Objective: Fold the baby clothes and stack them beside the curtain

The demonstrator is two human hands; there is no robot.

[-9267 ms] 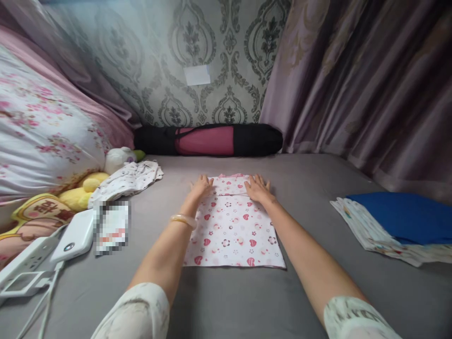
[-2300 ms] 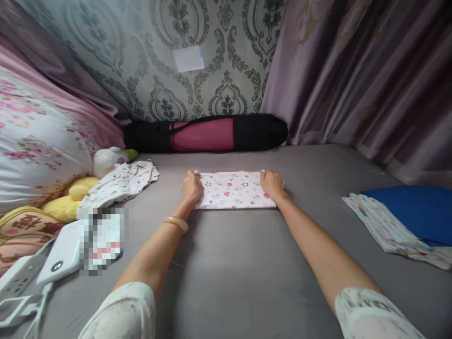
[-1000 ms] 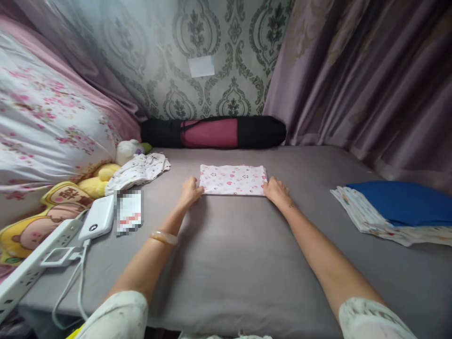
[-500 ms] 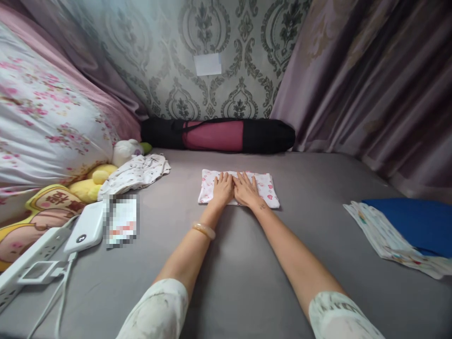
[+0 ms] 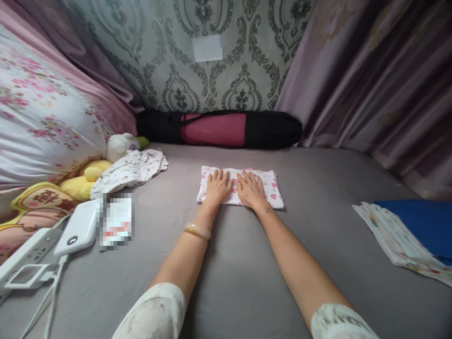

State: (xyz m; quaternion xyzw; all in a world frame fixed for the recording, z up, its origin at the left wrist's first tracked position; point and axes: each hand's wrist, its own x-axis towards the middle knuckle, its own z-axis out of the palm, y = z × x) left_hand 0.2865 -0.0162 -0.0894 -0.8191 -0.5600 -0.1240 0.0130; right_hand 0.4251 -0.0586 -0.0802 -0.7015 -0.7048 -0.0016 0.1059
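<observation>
A folded white cloth with pink and red prints (image 5: pixel 274 190) lies flat on the grey sheet (image 5: pixel 240 263), in the middle of the view. My left hand (image 5: pixel 218 187) rests palm down on its left half, fingers spread. On the right half lies my right hand (image 5: pixel 251 189), also flat with its fingers apart. A strip of printed cloth shows between the two hands. Neither hand grips anything. The parts of the cloth under my palms are hidden.
A black and dark pink long bag (image 5: pixel 213 129) lies along the wall. To the left are a crumpled spotted cloth (image 5: pixel 130 170), plush toys, a white power bank (image 5: pixel 77 226) and a power strip (image 5: pixel 35 245). Folded cloths and a blue item (image 5: pixel 416 226) lie at the right.
My hands have moved apart from the middle of the cloth, the left one leftward and the right one rightward. The camera view has shifted slightly.
</observation>
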